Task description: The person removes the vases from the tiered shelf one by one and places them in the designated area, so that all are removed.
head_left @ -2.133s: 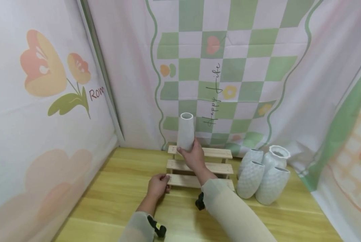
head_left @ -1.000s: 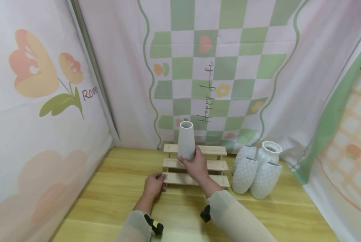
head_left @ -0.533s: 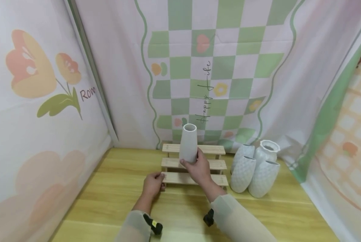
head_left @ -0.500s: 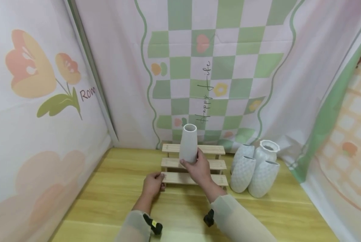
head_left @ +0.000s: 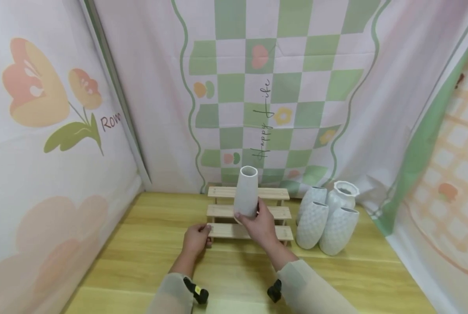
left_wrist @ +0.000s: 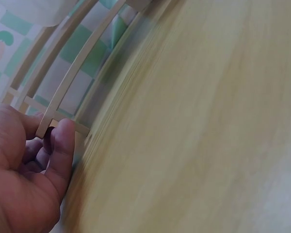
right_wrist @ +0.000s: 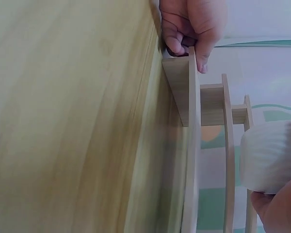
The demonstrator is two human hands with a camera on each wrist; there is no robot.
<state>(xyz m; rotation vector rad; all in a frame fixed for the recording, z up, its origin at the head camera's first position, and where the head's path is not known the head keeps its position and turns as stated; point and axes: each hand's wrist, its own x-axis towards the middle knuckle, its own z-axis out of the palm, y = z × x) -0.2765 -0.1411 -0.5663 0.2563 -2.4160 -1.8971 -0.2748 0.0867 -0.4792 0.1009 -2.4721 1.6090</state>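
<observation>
A tapered white vase (head_left: 246, 192), upright or nearly so, is in my right hand (head_left: 262, 224), with thumb and fingers around its lower part. It is held in front of the upper two boards of a three-tier wooden stand (head_left: 227, 230). In the right wrist view the ribbed lower body of the vase (right_wrist: 267, 156) appears apart from the boards. My left hand (head_left: 196, 239) pinches the left end of the lowest board, thumb on top; the left wrist view shows fingertips (left_wrist: 64, 131) beneath that board's end.
To the right of the stand, several white vases stand close together: textured ones with slanted mouths (head_left: 339, 231) and a round one with a scalloped rim (head_left: 346, 189). The wood-grain table (head_left: 139, 261) meets a printed cloth backdrop (head_left: 292, 87) behind the stand.
My right hand has brought the vase lower and somewhat to the right, from above the top board. The left hand keeps its place on the stand. The head view has shifted slightly.
</observation>
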